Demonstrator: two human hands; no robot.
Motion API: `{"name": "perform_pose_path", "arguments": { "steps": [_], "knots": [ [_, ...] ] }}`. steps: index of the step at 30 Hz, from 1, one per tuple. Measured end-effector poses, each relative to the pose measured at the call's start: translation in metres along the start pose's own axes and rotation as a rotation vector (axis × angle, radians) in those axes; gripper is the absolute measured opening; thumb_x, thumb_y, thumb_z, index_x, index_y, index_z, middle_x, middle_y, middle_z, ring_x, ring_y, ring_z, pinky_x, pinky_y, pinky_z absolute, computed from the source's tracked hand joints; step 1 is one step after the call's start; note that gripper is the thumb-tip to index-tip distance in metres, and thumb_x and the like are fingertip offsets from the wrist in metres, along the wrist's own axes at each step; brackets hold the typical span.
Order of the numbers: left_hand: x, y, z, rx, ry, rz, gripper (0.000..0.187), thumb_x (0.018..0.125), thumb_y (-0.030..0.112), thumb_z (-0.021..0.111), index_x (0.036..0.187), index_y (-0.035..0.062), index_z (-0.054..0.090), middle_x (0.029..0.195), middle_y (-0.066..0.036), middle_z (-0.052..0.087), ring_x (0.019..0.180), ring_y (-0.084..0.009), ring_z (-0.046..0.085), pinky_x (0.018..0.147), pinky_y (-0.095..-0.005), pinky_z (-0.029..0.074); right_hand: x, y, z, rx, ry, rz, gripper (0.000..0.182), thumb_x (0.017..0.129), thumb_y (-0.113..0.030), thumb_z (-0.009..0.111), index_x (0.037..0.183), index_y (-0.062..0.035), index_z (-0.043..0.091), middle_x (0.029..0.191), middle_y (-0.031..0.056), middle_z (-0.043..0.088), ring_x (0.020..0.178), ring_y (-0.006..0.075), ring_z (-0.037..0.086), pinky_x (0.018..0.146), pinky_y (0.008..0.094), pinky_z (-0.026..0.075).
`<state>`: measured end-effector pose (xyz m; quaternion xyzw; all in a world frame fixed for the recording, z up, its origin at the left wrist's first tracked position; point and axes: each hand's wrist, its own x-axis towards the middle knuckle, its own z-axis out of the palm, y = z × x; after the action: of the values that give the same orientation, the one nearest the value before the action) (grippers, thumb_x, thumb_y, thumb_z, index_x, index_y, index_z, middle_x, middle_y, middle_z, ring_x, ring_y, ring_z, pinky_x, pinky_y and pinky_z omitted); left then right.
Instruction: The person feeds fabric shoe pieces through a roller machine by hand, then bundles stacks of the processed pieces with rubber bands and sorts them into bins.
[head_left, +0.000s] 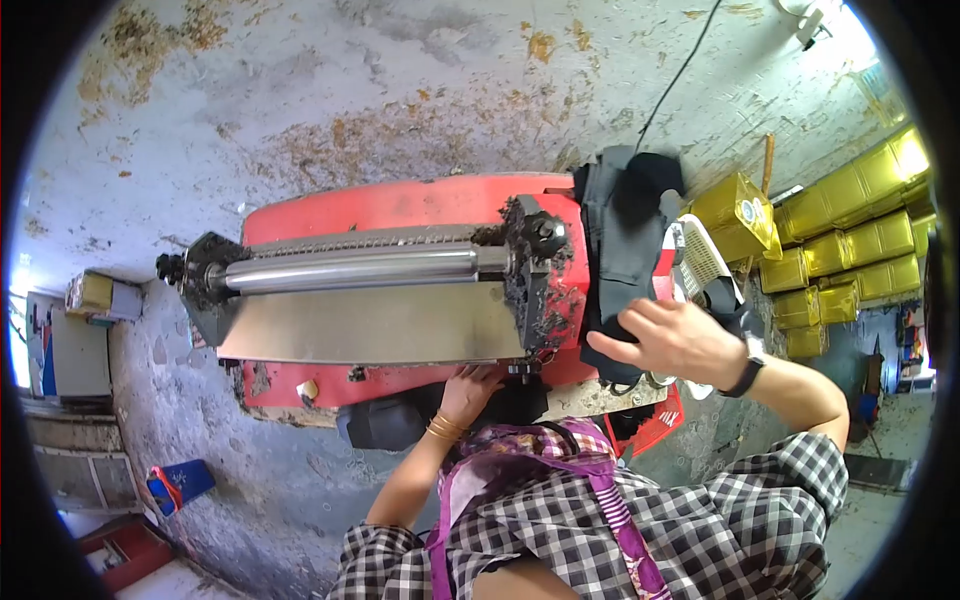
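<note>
1. Shirt (700, 520): black-and-white check, sleeves rolled up above the elbows, forearms bare.
2. Scarf (520, 450): purple/magenta patterned cloth, bunched at the chest, with a purple strap (625, 520) running down over the shirt.
3. Right wrist: black watch (747, 372), dark band.
4. Left wrist: thin gold bangles (442, 428), several stacked.
5. Hands bare, no gloves.

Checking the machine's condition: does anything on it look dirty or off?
Yes. Dark crumbly residue cakes the black end bracket beside the steel roller of the red machine, near the right hand.
</note>
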<state>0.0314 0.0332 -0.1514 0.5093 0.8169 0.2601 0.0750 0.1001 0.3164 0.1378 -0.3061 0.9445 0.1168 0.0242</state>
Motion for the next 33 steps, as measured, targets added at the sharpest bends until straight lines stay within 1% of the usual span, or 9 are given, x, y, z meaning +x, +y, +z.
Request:
{"name": "perform_pose_path", "arguments": {
  "steps": [3, 6, 10, 15, 20, 28, 30, 32, 33],
  "knots": [
    [-0.002, 0.008, -0.029, 0.060, 0.139, 0.166, 0.029, 0.077, 0.022, 0.065, 0.105, 0.0140, 0.067, 0.106, -0.003, 0.058, 0.096, -0.0201, 0.057, 0.080, -0.0353, 0.048, 0.000, 0.002, 0.034, 0.364, -0.020, 0.072, 0.050, 0.075, -0.017, 0.063, 0.123, -0.0104, 0.051, 0.090, 0.0055, 0.055, 0.090, 0.0233, 0.057, 0.078, 0.0352, 0.050],
    [-0.023, 0.005, -0.041, 0.010, 0.080, 0.161, 0.031, 0.078, 0.020, 0.064, 0.108, 0.0104, 0.065, 0.104, -0.004, 0.057, 0.094, -0.0204, 0.057, 0.079, -0.0349, 0.047, 0.021, 0.025, 0.001, 0.585, 0.084, 0.095, 0.048, 0.072, -0.024, 0.073, 0.115, -0.0090, 0.057, 0.082, 0.0061, 0.059, 0.084, 0.0244, 0.057, 0.078, 0.0348, 0.045],
    [-0.021, 0.007, -0.032, -0.106, 0.132, 0.156, 0.021, 0.076, 0.016, 0.065, 0.096, 0.0087, 0.063, 0.087, -0.004, 0.060, 0.081, -0.0196, 0.060, 0.071, -0.0316, 0.049, 0.037, 0.088, 0.038, 0.713, 0.156, 0.368, 0.022, 0.075, -0.024, 0.069, 0.079, -0.0048, 0.058, 0.065, 0.0087, 0.057, 0.063, 0.0294, 0.055, 0.068, 0.0384, 0.044],
    [-0.027, 0.012, -0.025, -0.136, 0.137, 0.096, 0.018, 0.075, 0.016, 0.066, 0.092, 0.0096, 0.062, 0.084, -0.003, 0.061, 0.079, -0.0195, 0.061, 0.069, -0.0315, 0.050, 0.051, 0.128, 0.036, 0.462, -0.214, 0.251, 0.009, 0.070, -0.004, 0.057, 0.079, -0.0043, 0.054, 0.063, 0.0087, 0.050, 0.068, 0.0292, 0.052, 0.067, 0.0387, 0.045],
    [-0.021, 0.018, -0.035, -0.044, 0.222, 0.150, 0.023, 0.075, 0.016, 0.066, 0.098, 0.0115, 0.065, 0.093, -0.002, 0.060, 0.085, -0.0199, 0.059, 0.070, -0.0317, 0.049, 0.065, 0.137, 0.041, 0.532, 0.000, 0.056, 0.013, 0.070, -0.002, 0.055, 0.083, -0.0026, 0.054, 0.078, 0.0107, 0.054, 0.083, 0.0303, 0.055, 0.082, 0.0402, 0.045],
    [-0.024, 0.039, -0.095, -0.158, 0.263, 0.237, 0.026, 0.070, 0.015, 0.069, 0.094, 0.0085, 0.066, 0.086, -0.005, 0.062, 0.075, -0.0211, 0.061, 0.061, -0.0321, 0.049, 0.129, 0.153, 0.016, 0.476, 0.243, 0.138, 0.012, 0.082, -0.010, 0.054, 0.088, -0.0006, 0.056, 0.087, 0.0131, 0.059, 0.085, 0.0310, 0.057, 0.077, 0.0403, 0.046],
    [-0.015, 0.045, -0.143, -0.123, 0.327, 0.084, 0.015, 0.076, 0.012, 0.065, 0.090, 0.0061, 0.066, 0.081, -0.008, 0.067, 0.064, -0.0230, 0.064, 0.059, -0.0329, 0.051, 0.159, 0.146, 0.017, 0.513, 0.241, 0.059, 0.015, 0.082, -0.014, 0.054, 0.088, 0.0001, 0.057, 0.088, 0.0137, 0.061, 0.085, 0.0310, 0.058, 0.075, 0.0391, 0.047],
    [-0.003, 0.033, -0.169, -0.336, 0.375, -0.383, 0.021, 0.081, 0.011, 0.064, 0.101, 0.0032, 0.064, 0.082, -0.014, 0.068, 0.070, -0.0270, 0.067, 0.062, -0.0327, 0.052, 0.193, 0.140, 0.026, 0.607, 0.180, -0.010, 0.018, 0.082, -0.015, 0.055, 0.089, 0.0001, 0.059, 0.088, 0.0136, 0.062, 0.085, 0.0300, 0.059, 0.075, 0.0385, 0.047],
    [0.004, 0.025, -0.187, -0.391, 0.240, -0.667, 0.026, 0.081, 0.015, 0.065, 0.106, 0.0057, 0.064, 0.076, -0.018, 0.066, 0.069, -0.0281, 0.067, 0.061, -0.0329, 0.050, 0.211, 0.137, 0.034, 0.661, 0.069, -0.022, 0.019, 0.081, -0.016, 0.056, 0.091, -0.0001, 0.060, 0.089, 0.0136, 0.063, 0.085, 0.0288, 0.060, 0.075, 0.0379, 0.048]
  ]
}}
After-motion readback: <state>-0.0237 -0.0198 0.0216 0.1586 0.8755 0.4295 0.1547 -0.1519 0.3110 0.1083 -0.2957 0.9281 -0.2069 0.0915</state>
